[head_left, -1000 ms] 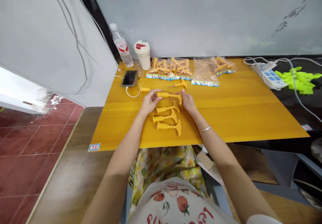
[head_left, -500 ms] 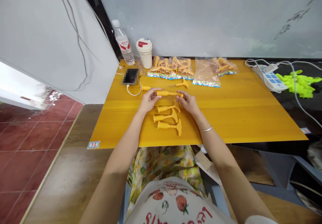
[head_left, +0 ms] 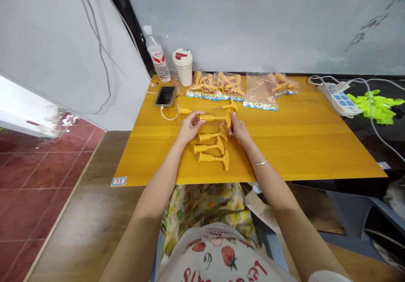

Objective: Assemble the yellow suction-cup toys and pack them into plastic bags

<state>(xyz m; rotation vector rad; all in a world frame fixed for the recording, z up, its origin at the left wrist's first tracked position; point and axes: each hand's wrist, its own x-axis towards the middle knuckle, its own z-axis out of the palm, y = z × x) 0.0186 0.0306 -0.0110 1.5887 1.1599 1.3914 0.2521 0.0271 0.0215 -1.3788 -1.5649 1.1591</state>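
Observation:
Above the table, a yellow plastic corkscrew (head_left: 215,117) with a T-shaped handle lies level between my hands. My left hand (head_left: 190,128) pinches its sleeve end. Fingers of my right hand (head_left: 239,130) are closed at the T-handle. Just nearer to me lie three similar yellow corkscrews in a column: the top one (head_left: 212,135), the middle one (head_left: 209,146) and the lowest one (head_left: 214,159). Behind my hands rests a bare corkscrew (head_left: 228,106), its metal spiral showing. A loose yellow sleeve (head_left: 185,111) sits beyond my left hand.
Clear bags of yellow corkscrews (head_left: 215,85) line the back edge, with a flatter bag (head_left: 260,92) beside them. A water bottle (head_left: 157,58), a lidded cup (head_left: 183,67) and a phone (head_left: 166,96) on a cable stand at back left. A power strip (head_left: 343,99) lies right.
The held corkscrew's handle has turned, so its T shape now shows. My right hand has shifted slightly right and down along the handle; my left hand keeps hold of the sleeve end.

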